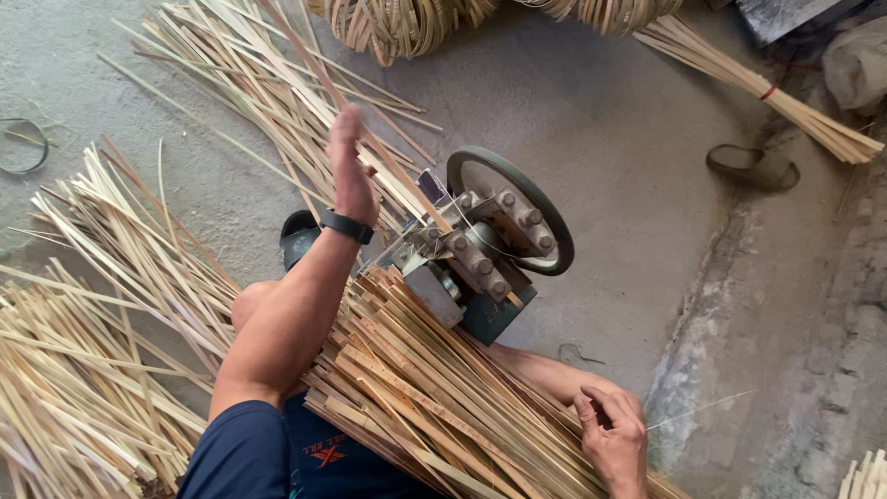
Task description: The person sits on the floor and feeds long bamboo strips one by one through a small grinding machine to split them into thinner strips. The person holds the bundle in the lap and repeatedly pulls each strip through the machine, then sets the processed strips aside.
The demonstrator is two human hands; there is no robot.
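Two hands split the job: left hand raised, fingers straight and open, edge against a bamboo strip leaving the splitting machine, steering it, not gripping. Right hand low, loosely curled on the bamboo strip bundle across the lap, beside the infeed.

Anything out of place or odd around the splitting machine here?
Nothing looks damaged. Split strips lie fanned loosely over the floor past the machine, and a lone shoe sits on the floor to the right. The left hand is raised; the right hand rests on the bundle.
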